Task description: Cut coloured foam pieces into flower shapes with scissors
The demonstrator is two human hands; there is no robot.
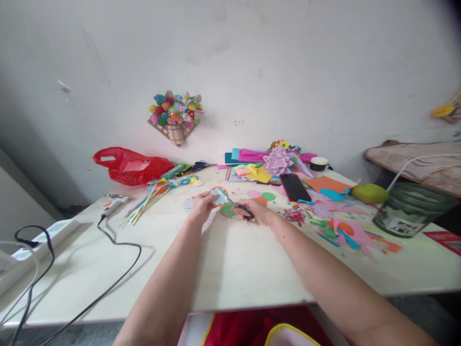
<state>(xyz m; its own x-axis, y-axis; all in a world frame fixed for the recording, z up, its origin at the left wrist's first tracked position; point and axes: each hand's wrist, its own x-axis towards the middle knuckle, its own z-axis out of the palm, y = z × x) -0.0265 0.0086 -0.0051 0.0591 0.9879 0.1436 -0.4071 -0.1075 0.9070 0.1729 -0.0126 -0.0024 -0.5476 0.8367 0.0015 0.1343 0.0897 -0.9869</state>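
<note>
My left hand [204, 203] pinches a light blue paper piece [219, 194] above the table's middle. In my right hand [256, 212] is a pair of scissors [245, 211] with black handles, its blades pointing left and reaching the blue piece. Under and beside the hands lie round paper pieces: an orange one partly hidden behind the blue piece, a green circle [226, 209] and a pale lilac one [188, 204]. Farther back are a pink circle [253, 193] and another green circle [268, 196].
On the left are a glue gun [113, 205], a power strip [54, 236], paper strips [153, 202] and a red plastic bag [131, 166]. To the right lie a phone [295, 187], paper scraps [351, 230] and a glass jar [408, 211]. A lilac paper flower [278, 160] sits at the back.
</note>
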